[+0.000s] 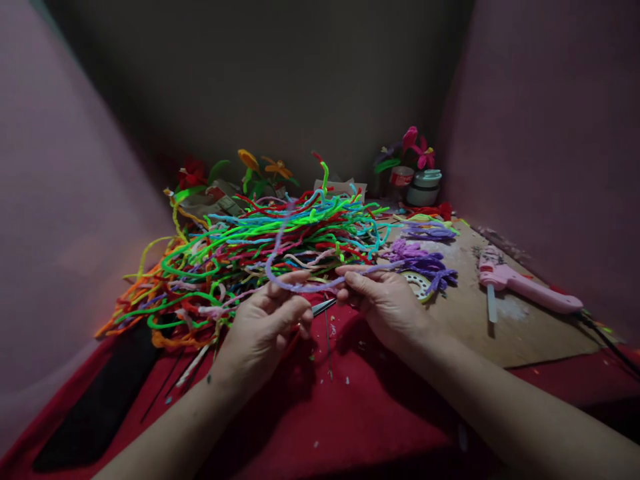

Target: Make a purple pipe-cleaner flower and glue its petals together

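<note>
A light purple pipe cleaner runs between my two hands, its left part curving upward in a loop. My right hand pinches it between thumb and forefinger, with one end sticking out to the right. The fingers of my left hand are curled at the pipe cleaner's bend. Metal blades, like scissors, show just beside my left fingertips; their handles are hidden, so whether that hand touches them I cannot tell. Behind both hands lies a big tangled heap of coloured pipe cleaners.
To the right, a pink glue gun with a cord rests on a brown board. Purple pipe cleaner bundles and a round white disc lie nearer. A black flat object is at left. Pipe cleaner flowers stand behind.
</note>
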`<move>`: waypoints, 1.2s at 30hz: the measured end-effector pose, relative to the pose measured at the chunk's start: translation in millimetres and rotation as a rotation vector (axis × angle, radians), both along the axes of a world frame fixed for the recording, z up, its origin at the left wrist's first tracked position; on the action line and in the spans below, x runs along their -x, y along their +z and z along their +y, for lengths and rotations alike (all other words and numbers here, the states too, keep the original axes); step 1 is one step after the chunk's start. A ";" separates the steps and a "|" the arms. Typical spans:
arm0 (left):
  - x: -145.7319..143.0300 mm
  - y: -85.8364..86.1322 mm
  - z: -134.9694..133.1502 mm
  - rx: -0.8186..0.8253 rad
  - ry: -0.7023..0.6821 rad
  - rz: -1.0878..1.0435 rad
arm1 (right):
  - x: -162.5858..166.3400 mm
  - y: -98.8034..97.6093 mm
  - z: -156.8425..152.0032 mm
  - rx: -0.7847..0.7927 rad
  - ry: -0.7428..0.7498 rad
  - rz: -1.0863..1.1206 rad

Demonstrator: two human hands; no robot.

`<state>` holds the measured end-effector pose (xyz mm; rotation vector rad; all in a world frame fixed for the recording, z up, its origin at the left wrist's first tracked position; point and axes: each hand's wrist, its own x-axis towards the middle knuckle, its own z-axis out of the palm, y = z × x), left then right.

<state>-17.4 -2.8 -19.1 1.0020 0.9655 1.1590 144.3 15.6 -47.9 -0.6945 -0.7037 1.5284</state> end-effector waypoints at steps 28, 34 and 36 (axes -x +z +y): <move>5.3 -5.8 2.6 0.001 -0.060 0.016 | 3.6 0.7 -9.4 -0.079 0.240 -0.197; 3.3 -10.6 2.3 0.057 -0.182 0.010 | 2.7 -1.5 -11.2 -0.174 0.213 -0.291; 2.0 -8.1 1.2 0.060 -0.176 0.022 | 2.7 -2.3 -11.2 -0.171 0.255 -0.276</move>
